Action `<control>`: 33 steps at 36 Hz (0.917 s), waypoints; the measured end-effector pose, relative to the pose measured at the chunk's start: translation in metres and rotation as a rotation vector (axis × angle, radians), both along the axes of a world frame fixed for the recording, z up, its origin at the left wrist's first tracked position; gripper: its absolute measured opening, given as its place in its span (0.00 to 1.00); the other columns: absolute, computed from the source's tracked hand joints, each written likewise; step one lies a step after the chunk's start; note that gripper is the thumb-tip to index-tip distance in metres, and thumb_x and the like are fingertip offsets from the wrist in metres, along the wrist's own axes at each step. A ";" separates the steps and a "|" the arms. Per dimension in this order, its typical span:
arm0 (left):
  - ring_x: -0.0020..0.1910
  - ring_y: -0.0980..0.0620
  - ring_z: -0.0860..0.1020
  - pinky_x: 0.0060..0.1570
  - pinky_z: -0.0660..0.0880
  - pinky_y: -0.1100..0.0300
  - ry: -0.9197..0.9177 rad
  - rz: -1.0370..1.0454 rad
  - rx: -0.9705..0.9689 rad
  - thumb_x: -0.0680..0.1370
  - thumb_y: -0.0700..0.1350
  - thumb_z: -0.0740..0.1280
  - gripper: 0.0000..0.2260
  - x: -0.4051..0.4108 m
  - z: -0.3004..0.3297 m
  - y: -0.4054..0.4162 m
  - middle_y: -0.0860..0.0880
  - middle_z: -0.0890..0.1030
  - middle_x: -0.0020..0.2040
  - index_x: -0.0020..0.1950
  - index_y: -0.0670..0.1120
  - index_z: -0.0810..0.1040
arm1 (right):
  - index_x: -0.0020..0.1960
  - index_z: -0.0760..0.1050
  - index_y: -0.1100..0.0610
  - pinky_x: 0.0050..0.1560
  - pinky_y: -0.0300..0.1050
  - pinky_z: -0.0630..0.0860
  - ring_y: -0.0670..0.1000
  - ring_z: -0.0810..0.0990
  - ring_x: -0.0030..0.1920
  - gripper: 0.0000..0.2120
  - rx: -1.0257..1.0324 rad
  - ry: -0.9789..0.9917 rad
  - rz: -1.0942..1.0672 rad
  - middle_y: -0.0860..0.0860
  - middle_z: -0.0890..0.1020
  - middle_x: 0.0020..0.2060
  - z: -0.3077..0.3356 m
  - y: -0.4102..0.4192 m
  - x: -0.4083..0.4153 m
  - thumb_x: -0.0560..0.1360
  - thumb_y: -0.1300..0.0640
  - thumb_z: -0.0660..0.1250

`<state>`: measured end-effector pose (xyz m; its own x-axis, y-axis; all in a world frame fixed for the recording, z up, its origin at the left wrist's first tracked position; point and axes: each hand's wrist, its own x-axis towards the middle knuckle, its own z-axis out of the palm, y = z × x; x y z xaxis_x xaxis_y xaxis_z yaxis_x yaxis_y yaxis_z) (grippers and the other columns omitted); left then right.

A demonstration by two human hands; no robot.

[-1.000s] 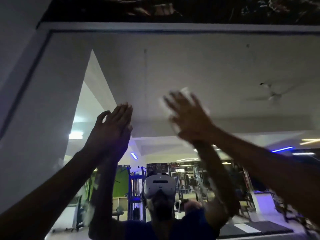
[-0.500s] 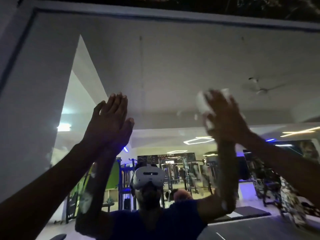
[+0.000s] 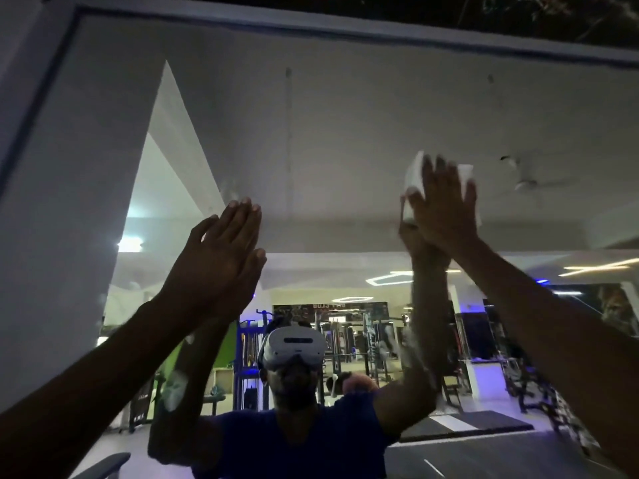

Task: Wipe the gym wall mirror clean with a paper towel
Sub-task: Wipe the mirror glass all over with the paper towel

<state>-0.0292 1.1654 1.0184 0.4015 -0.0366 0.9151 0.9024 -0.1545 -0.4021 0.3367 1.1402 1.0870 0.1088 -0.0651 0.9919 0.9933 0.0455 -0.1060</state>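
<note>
Left hand (image 3: 214, 267) flat on the mirror (image 3: 345, 133), fingers straight, holding nothing. Right hand (image 3: 441, 205) presses the paper towel (image 3: 413, 179) to the glass with spread fingers, well below the top frame edge (image 3: 345, 31); unobstructed glass lies between hands.
</note>
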 end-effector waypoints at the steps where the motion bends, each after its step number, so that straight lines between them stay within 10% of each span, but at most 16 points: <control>1: 0.83 0.41 0.60 0.76 0.60 0.41 -0.006 -0.020 0.001 0.86 0.56 0.43 0.32 0.002 -0.001 -0.001 0.38 0.62 0.83 0.82 0.37 0.62 | 0.87 0.51 0.54 0.81 0.70 0.50 0.62 0.55 0.84 0.40 0.009 0.089 0.040 0.59 0.56 0.85 0.002 0.001 -0.012 0.79 0.36 0.38; 9: 0.80 0.37 0.66 0.72 0.67 0.41 0.044 -0.048 0.021 0.84 0.50 0.48 0.29 0.016 -0.006 -0.003 0.34 0.66 0.80 0.80 0.34 0.65 | 0.87 0.49 0.53 0.82 0.67 0.46 0.57 0.47 0.86 0.35 -0.071 -0.699 -0.058 0.55 0.50 0.86 -0.126 0.009 -0.107 0.85 0.43 0.55; 14: 0.83 0.43 0.60 0.76 0.61 0.44 0.108 0.023 0.010 0.85 0.51 0.47 0.29 -0.011 -0.006 0.003 0.40 0.61 0.83 0.84 0.40 0.60 | 0.85 0.54 0.52 0.77 0.70 0.60 0.59 0.64 0.82 0.33 0.030 -0.242 -0.096 0.58 0.64 0.83 -0.023 0.008 0.000 0.81 0.46 0.51; 18: 0.83 0.42 0.60 0.77 0.62 0.42 0.081 -0.012 -0.011 0.85 0.52 0.45 0.29 -0.005 -0.011 -0.001 0.39 0.61 0.83 0.83 0.38 0.61 | 0.86 0.53 0.57 0.79 0.74 0.53 0.65 0.59 0.83 0.37 0.090 0.054 -0.115 0.62 0.58 0.84 -0.027 0.012 -0.036 0.81 0.40 0.47; 25: 0.83 0.45 0.59 0.78 0.60 0.45 0.042 -0.066 -0.051 0.85 0.55 0.45 0.30 -0.005 -0.013 -0.003 0.42 0.61 0.84 0.84 0.41 0.61 | 0.87 0.42 0.51 0.83 0.67 0.43 0.57 0.45 0.86 0.36 -0.128 -0.756 -0.110 0.55 0.47 0.86 -0.129 0.006 -0.076 0.84 0.39 0.49; 33: 0.83 0.44 0.59 0.77 0.59 0.43 0.003 -0.044 -0.017 0.85 0.55 0.49 0.30 -0.002 -0.017 0.000 0.41 0.62 0.83 0.83 0.40 0.62 | 0.86 0.51 0.59 0.80 0.72 0.50 0.67 0.55 0.84 0.43 -0.047 0.008 -0.053 0.64 0.56 0.84 -0.008 0.003 -0.024 0.79 0.34 0.42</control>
